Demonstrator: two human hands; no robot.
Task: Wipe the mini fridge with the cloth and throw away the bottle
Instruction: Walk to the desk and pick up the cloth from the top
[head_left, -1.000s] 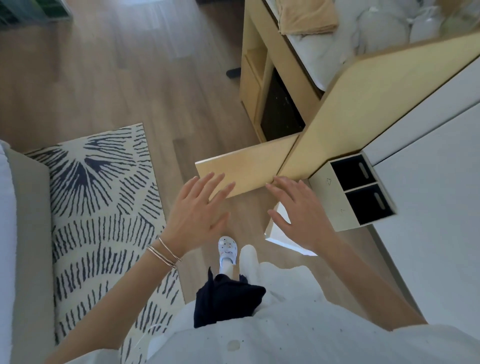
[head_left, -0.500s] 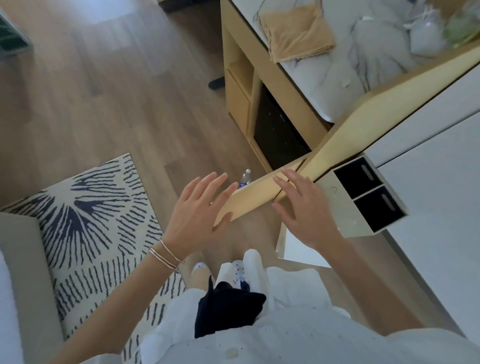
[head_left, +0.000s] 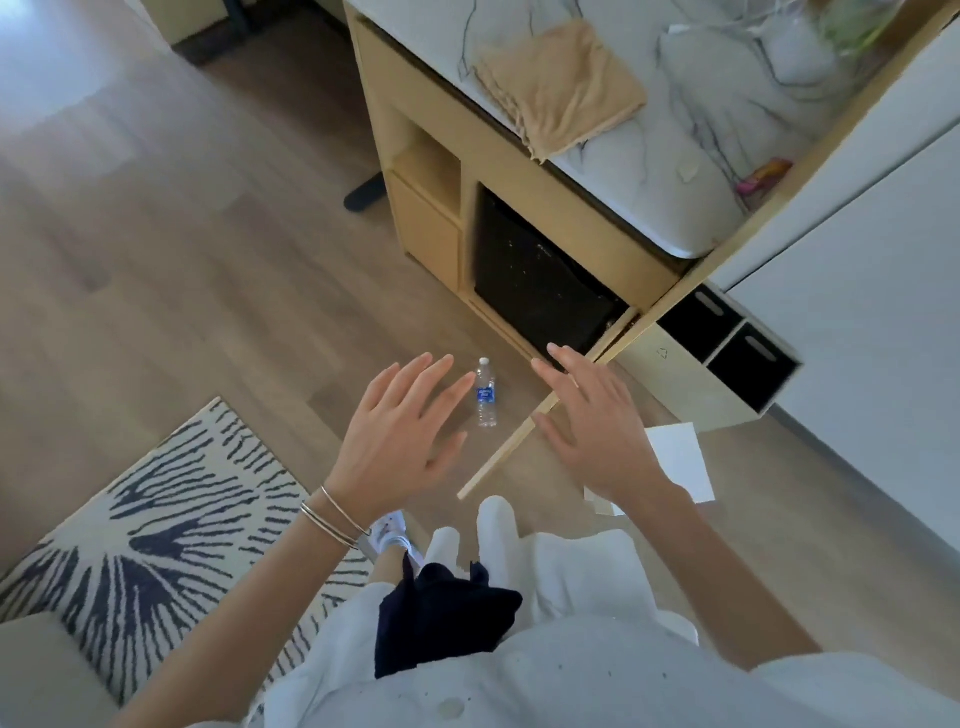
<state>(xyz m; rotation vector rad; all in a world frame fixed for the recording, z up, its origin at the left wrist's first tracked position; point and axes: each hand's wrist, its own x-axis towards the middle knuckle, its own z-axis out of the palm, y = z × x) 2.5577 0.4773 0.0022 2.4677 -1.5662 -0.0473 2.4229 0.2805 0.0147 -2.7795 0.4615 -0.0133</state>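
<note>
Fingers (head_left: 415, 374) spread on both hands, nothing held.
Cloth (head_left: 558, 85) lay on table; bottle (head_left: 486, 395) on floor, neither reached.

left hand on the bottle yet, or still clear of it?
Apart. The head view shows bare floor between the left hand and the bottle, which stands upright on the floor; the nearest fingers stop short of it.

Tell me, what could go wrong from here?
The bottle stands upright on the floor, close ahead of the person's feet, so a step forward could knock it over. The open cabinet door juts out edge-on between both empty hands; the right hand or a leg might bump it.
</note>
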